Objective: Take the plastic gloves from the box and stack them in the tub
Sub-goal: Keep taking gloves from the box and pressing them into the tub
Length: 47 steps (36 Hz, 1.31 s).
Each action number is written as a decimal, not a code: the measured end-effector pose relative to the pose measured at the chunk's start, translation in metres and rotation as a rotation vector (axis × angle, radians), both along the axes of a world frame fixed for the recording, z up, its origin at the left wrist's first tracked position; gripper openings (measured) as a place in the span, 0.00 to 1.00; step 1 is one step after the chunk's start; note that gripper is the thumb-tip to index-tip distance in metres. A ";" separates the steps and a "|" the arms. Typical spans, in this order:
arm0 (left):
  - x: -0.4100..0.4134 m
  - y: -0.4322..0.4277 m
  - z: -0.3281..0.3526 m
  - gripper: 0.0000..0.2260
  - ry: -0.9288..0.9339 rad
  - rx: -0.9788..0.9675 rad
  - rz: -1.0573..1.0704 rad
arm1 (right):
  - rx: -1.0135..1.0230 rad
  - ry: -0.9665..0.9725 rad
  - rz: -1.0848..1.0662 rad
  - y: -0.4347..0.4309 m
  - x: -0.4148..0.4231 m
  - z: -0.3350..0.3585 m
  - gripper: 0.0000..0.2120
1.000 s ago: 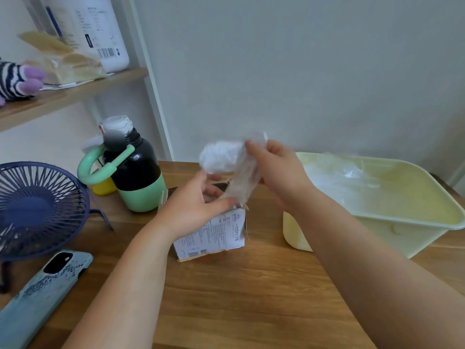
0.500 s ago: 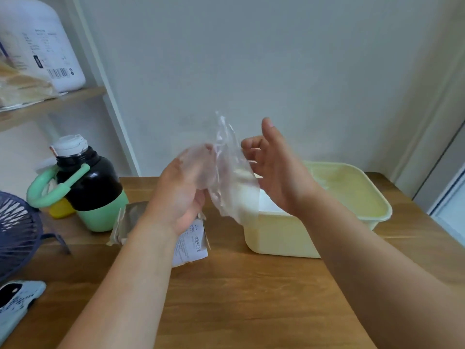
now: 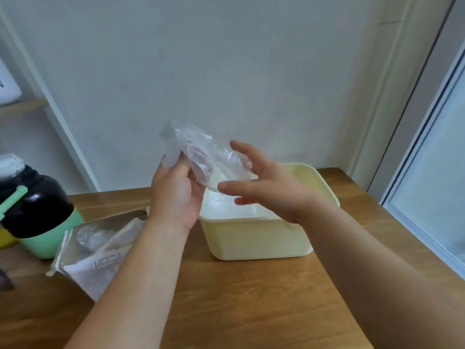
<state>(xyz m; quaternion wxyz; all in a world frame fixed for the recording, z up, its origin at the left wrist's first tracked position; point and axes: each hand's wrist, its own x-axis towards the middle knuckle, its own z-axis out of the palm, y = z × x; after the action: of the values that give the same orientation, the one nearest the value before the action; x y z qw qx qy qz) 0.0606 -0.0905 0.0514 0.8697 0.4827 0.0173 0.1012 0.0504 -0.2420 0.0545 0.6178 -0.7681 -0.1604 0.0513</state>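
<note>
The glove (image 3: 201,152) has moved from the box (image 3: 95,253) to over the tub (image 3: 256,245), pinched in your left hand (image 3: 176,195). Your right hand (image 3: 266,187) has let go, fingers spread.

A wooden counter (image 3: 251,303) meets a pale wall (image 3: 226,71) at its far edge. At the left stands a bottle (image 3: 37,205) with a black body, mint-green base and green handle (something yellow (image 3: 5,239) sits just beside it). A wooden shelf (image 3: 22,106) is at the far left, and a glazed frame (image 3: 425,137) borders the right.
</note>
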 end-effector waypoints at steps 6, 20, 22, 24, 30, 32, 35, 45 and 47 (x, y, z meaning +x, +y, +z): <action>0.012 -0.002 -0.005 0.08 -0.010 -0.105 -0.073 | 0.258 -0.072 -0.345 0.000 0.014 0.003 0.07; 0.012 0.006 -0.015 0.35 -0.162 0.973 0.599 | 0.113 0.070 -0.522 -0.038 0.041 -0.006 0.06; 0.010 0.000 -0.008 0.30 -0.478 1.119 0.569 | -0.048 0.048 -0.583 -0.046 0.047 -0.016 0.08; 0.013 -0.009 -0.005 0.24 -0.639 1.322 0.356 | -0.198 0.009 -0.628 -0.054 0.053 -0.023 0.09; 0.033 -0.024 -0.017 0.12 -0.185 1.862 -0.488 | -0.478 -0.042 -0.562 -0.067 0.060 -0.034 0.11; 0.037 -0.024 -0.017 0.11 -0.073 1.873 -0.571 | -0.592 -0.061 -0.550 -0.069 0.061 -0.037 0.11; 0.042 -0.026 -0.014 0.08 0.017 1.917 -0.643 | -0.801 -0.082 -0.512 -0.068 0.060 -0.038 0.10; 0.049 -0.011 -0.009 0.15 -0.334 1.522 0.085 | 0.011 -0.125 -0.195 -0.039 0.043 0.007 0.09; 0.046 -0.011 -0.004 0.24 -0.323 1.270 0.004 | 0.111 -0.124 -0.115 -0.032 0.040 0.017 0.11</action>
<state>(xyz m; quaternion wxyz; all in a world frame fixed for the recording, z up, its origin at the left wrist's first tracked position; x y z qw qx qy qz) 0.1067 -0.1016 0.0476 0.4071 0.8811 -0.1758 0.1646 0.0906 -0.2740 0.0713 0.6504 -0.7422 -0.1565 -0.0411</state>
